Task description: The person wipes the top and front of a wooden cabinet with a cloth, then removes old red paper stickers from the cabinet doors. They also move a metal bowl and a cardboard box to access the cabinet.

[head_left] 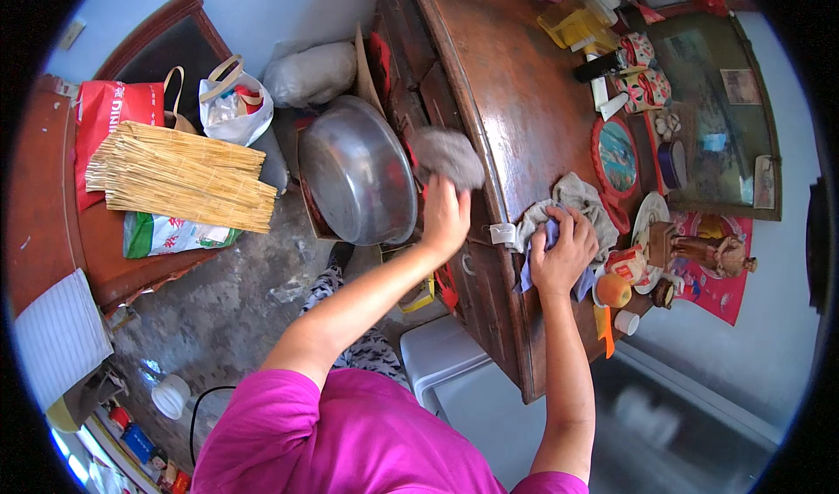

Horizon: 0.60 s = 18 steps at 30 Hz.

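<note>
My left hand [447, 216] is closed on the edge of a grey-brown cloth [450, 156]. The cloth is bunched and smeared by motion, and it hangs at the front edge of a brown wooden dresser [542, 83], beside its drawers. On the dresser top, my right hand [566, 251] presses with bent fingers on a purple cloth [527, 271], which shows around the palm. A crumpled beige-grey rag [584, 198] lies against those fingers and partly under them. Close to this hand are a red-framed oval mirror [617, 157] and an orange-yellow fruit [613, 290].
Bottles [581, 22], a framed picture [721, 114], a wooden figurine [717, 253] and a white cup [627, 322] crowd the dresser's back and right side. A large metal basin [358, 170] stands left of the drawers. Bags and a straw mat [179, 175] rest on a reddish-brown surface farther left.
</note>
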Available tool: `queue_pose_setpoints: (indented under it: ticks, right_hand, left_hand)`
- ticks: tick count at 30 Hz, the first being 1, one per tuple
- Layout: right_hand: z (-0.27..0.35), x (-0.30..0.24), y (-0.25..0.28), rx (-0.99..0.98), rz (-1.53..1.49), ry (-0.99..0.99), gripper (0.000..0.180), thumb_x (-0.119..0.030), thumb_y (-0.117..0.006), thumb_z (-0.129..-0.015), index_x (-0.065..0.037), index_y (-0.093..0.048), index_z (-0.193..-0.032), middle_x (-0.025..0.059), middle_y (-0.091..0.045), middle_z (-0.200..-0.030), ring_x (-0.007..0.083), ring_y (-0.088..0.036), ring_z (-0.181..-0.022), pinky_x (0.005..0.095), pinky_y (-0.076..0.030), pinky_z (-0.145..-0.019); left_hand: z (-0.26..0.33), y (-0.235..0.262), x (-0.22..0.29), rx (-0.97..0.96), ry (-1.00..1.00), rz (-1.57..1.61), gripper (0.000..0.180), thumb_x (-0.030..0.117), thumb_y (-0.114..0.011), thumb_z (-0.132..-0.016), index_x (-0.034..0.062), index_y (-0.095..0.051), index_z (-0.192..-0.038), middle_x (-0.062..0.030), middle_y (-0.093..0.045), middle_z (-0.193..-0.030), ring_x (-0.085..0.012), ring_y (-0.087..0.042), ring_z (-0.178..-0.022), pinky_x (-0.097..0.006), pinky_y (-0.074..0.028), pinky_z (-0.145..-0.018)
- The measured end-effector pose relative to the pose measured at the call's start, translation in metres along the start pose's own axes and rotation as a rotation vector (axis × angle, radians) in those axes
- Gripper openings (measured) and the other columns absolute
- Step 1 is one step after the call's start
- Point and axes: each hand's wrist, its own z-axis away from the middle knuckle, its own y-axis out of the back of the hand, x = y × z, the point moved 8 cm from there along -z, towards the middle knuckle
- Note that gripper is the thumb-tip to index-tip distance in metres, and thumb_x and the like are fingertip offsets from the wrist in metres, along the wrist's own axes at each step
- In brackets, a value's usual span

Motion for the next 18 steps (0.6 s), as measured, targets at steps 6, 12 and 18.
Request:
queue_pose_setpoints:
  ticks: [6,12,18]
  right_hand:
    - [-0.002,-0.004,-0.004,-0.009,-0.001,0.025,0.031,-0.023,-0.068,-0.08,-0.017,-0.068,-0.111,0.0095,-0.063,-0.122,0.0328,-0.056,-0.12,0.0469,-0.037,-0.104]
    - [-0.001,-0.002,-0.003,0.008,0.007,0.027,0.03,-0.023,-0.068,-0.082,-0.017,-0.068,-0.111,0.0093,-0.063,-0.122,0.0328,-0.056,-0.119,0.0467,-0.037,-0.104]
    - [-0.001,-0.001,0.003,0.006,0.006,0.013,0.029,-0.022,-0.069,-0.081,-0.017,-0.068,-0.11,0.0091,-0.063,-0.121,0.0327,-0.056,-0.118,0.0464,-0.037,-0.103]
  left_hand:
    - [0.1,0.001,0.018,-0.217,0.101,0.236,0.04,0.006,-0.073,-0.084,0.0019,-0.056,-0.12,-0.0254,-0.056,-0.121,-0.0463,-0.055,-0.113,-0.053,-0.044,-0.095]
    - [0.042,0.046,-0.004,-0.193,0.059,-0.022,0.048,0.032,-0.088,-0.068,0.0061,-0.074,-0.106,-0.0163,-0.049,-0.129,-0.0372,-0.042,-0.126,-0.055,-0.033,-0.108]
    - [-0.092,0.04,-0.064,-0.045,0.147,0.529,0.05,0.028,-0.066,-0.098,0.0006,-0.049,-0.137,-0.0155,-0.054,-0.135,-0.0307,-0.051,-0.13,-0.043,-0.037,-0.113]
